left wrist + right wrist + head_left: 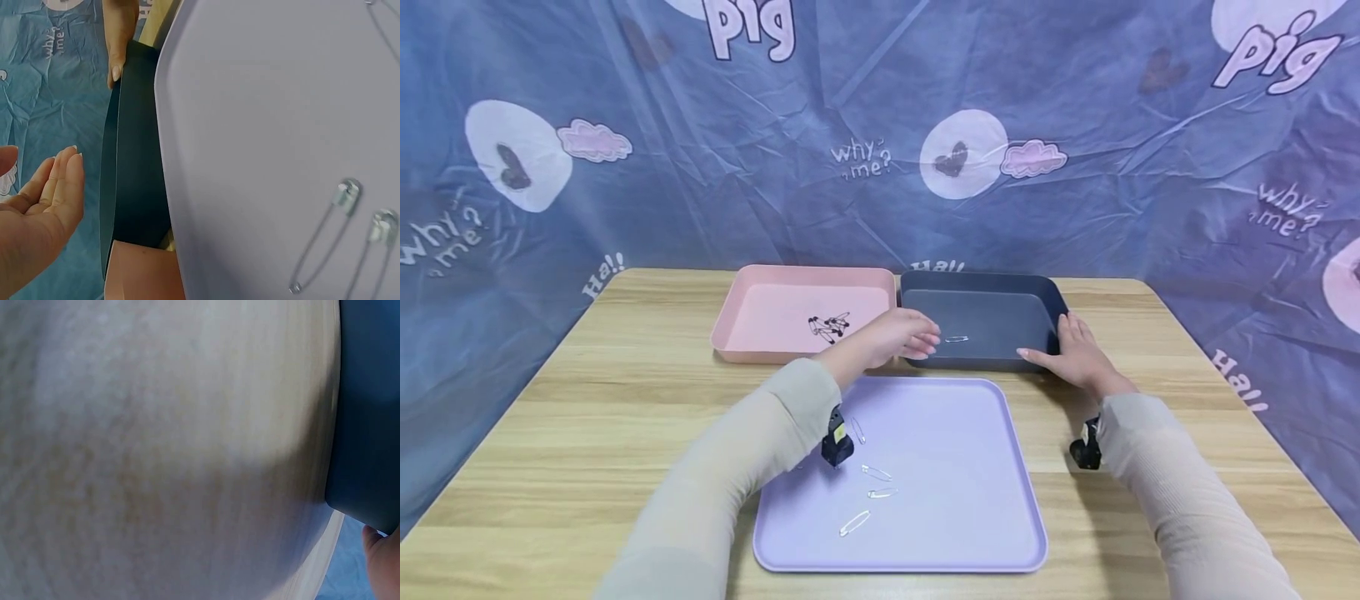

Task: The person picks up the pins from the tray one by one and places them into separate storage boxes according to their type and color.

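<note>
My left hand (901, 337) hovers over the left end of the dark blue tray (985, 364), fingers loosely bent together. It appears bare in the left wrist view, where the thumb stands apart from the fingers. Just right of its fingertips, a silver safety pin (957, 339) lies on the dark tray's floor. At that tray's front right corner, my right hand (1078, 354) grips the rim, thumb over the front edge and fingers along the right wall. Several silver safety pins (855, 523) lie spread on the lilac tray (955, 475) beneath my left forearm.
Left of the dark tray stands a pink tray (767, 325) with several black safety pins (829, 327) in a pile. All the trays rest on a wooden table (625, 400). A blue printed cloth (790, 192) hangs behind and beside the table.
</note>
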